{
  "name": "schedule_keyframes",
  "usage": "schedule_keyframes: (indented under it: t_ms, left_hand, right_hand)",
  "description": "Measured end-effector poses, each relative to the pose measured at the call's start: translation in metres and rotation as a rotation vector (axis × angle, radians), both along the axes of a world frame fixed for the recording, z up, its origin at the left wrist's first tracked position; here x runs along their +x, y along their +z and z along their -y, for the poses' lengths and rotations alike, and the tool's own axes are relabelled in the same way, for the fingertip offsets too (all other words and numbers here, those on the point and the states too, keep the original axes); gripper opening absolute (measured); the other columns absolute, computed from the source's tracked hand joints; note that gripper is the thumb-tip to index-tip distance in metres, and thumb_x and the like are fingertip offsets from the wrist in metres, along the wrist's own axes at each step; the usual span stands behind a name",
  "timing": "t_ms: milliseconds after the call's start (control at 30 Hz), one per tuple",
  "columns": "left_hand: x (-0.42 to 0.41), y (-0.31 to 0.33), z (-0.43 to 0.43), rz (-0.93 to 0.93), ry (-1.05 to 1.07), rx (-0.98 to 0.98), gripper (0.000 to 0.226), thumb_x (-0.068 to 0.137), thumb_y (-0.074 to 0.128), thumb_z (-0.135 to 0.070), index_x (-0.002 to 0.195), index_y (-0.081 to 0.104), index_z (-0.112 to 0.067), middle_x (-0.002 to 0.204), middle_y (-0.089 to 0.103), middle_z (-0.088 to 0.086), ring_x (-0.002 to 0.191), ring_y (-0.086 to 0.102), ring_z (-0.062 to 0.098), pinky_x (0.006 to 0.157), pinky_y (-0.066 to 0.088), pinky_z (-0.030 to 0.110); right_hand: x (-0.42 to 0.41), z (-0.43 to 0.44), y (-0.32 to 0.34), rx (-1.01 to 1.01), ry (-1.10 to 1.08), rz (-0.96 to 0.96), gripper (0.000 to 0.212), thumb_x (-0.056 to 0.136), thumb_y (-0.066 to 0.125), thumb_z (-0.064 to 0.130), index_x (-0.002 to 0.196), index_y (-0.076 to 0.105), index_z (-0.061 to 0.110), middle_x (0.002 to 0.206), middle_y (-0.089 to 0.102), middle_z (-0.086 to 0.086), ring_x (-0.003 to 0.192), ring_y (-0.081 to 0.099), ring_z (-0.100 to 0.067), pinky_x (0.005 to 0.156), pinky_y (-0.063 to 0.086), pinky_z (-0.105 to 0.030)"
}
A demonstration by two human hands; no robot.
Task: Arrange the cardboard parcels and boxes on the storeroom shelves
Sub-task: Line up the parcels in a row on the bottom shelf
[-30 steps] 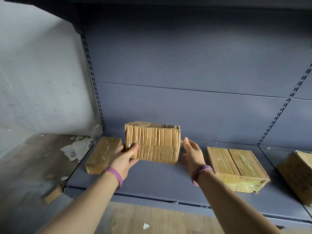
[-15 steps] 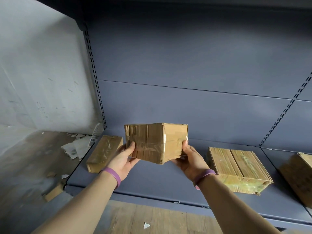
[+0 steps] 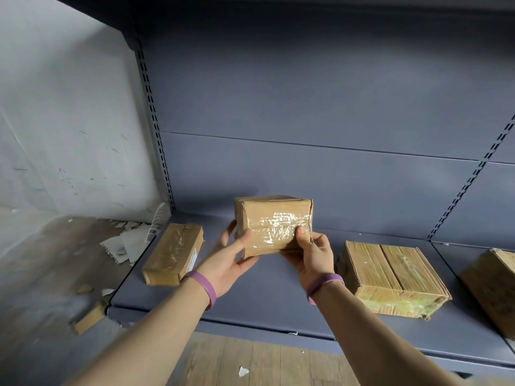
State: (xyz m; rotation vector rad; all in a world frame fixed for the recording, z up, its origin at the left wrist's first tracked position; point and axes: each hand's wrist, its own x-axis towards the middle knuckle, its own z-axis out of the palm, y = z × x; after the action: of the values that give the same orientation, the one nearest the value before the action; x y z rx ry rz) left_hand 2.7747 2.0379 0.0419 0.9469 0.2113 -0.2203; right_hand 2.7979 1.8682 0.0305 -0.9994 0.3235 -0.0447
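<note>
A small taped cardboard parcel is held in the air above the grey bottom shelf, its shiny taped face turned toward me. My left hand cups its lower left corner from below. On the parcel's right side my right hand grips it, thumb on the front face. A flat parcel lies at the shelf's left end. To the right of my hands rests a wider taped box. Another box is cut off by the right edge.
The shelf's grey back panel rises behind, with slotted uprights at left and right. A white wall stands to the left. Torn paper scraps and a cardboard piece lie on the floor by the shelf's left end.
The parcel has been turned in my hands, from its ribbed side to its smooth taped face. My right hand, apart from it at first, now grips its right side.
</note>
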Motion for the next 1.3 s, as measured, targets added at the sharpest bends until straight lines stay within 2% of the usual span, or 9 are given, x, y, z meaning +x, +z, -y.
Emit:
schedule_keyframes:
  t_ms: [133,333,433,567,733,833,933,1100,1300]
  left_hand:
    - [0.0,-0.007,0.003,0.011,0.082,0.0,0.053,0.089,0.069,-0.003,0.134,0.054,-0.027,0.115,0.075,0.005,0.109,0.069,0.02,0.094,0.052,0.031]
    - [0.004,-0.01,-0.014,-0.045,0.151,-0.049,0.043,0.09,0.071,-0.013,0.131,0.058,-0.017,0.13,0.066,0.007,0.105,0.069,0.021,0.1,0.051,0.037]
    - [0.005,-0.011,-0.021,-0.064,0.154,-0.056,0.045,0.089,0.073,-0.02,0.132,0.059,-0.018,0.133,0.063,0.007,0.112,0.065,0.024,0.095,0.053,0.037]
    - [0.003,-0.006,-0.025,-0.07,0.172,-0.091,0.055,0.078,0.075,-0.025,0.13,0.061,-0.016,0.129,0.065,0.011,0.118,0.061,0.026,0.092,0.054,0.039]
    - [0.001,-0.002,-0.028,-0.048,0.126,-0.119,0.061,0.078,0.072,-0.031,0.134,0.059,-0.013,0.125,0.068,0.012,0.114,0.062,0.024,0.09,0.052,0.037]
    - [0.001,0.0,-0.026,-0.037,0.1,-0.124,0.062,0.08,0.069,-0.033,0.137,0.057,-0.012,0.128,0.068,0.012,0.113,0.062,0.023,0.09,0.052,0.036]
    - [0.0,0.0,-0.026,-0.061,0.122,-0.14,0.058,0.084,0.069,-0.036,0.136,0.058,-0.013,0.126,0.069,0.012,0.115,0.064,0.022,0.091,0.053,0.036]
    - [0.0,0.004,-0.023,-0.093,0.226,-0.161,0.047,0.098,0.06,-0.041,0.137,0.057,-0.015,0.102,0.076,0.008,0.099,0.07,0.02,0.08,0.056,0.036]
    - [0.005,0.001,-0.017,-0.079,0.159,-0.231,0.073,0.085,0.063,-0.06,0.145,0.037,-0.028,0.121,0.066,0.017,0.112,0.065,0.031,0.097,0.054,0.048]
  right_hand:
    - [-0.004,-0.006,-0.001,-0.006,0.065,-0.005,0.015,0.093,0.066,0.008,0.097,0.052,0.009,0.091,0.067,-0.016,0.084,0.068,-0.028,0.066,0.061,-0.039]
    - [-0.006,-0.003,-0.001,-0.052,0.186,-0.017,0.021,0.09,0.068,0.031,0.096,0.059,0.013,0.097,0.068,-0.007,0.09,0.07,-0.024,0.086,0.058,-0.043]
    - [-0.005,0.0,0.0,-0.06,0.193,-0.062,0.033,0.094,0.059,0.045,0.102,0.061,0.013,0.107,0.066,-0.002,0.1,0.068,-0.028,0.086,0.058,-0.043]
    - [-0.004,0.006,-0.004,-0.077,0.174,-0.132,0.03,0.095,0.058,0.049,0.108,0.058,0.022,0.111,0.057,0.003,0.108,0.063,-0.033,0.09,0.056,-0.046]
    - [-0.004,0.017,-0.012,-0.041,0.175,-0.19,0.049,0.095,0.061,0.045,0.135,0.053,0.017,0.133,0.055,-0.007,0.108,0.066,-0.035,0.08,0.061,-0.046]
    - [-0.004,0.019,-0.012,-0.02,0.17,-0.183,0.035,0.099,0.056,0.039,0.124,0.058,0.016,0.121,0.062,-0.007,0.104,0.066,-0.029,0.069,0.062,-0.041]
    - [-0.006,0.02,-0.01,0.006,0.17,-0.158,0.023,0.101,0.055,0.031,0.099,0.059,0.009,0.096,0.064,-0.008,0.09,0.066,-0.023,0.061,0.06,-0.032]
    - [-0.006,0.018,-0.006,0.014,0.084,-0.111,0.015,0.098,0.059,0.015,0.109,0.056,0.005,0.095,0.065,-0.01,0.08,0.065,-0.02,0.056,0.059,-0.031]
    - [-0.006,0.009,-0.002,0.058,-0.051,-0.081,0.014,0.094,0.065,0.009,0.1,0.052,0.009,0.096,0.067,-0.011,0.085,0.068,-0.023,0.056,0.06,-0.031]
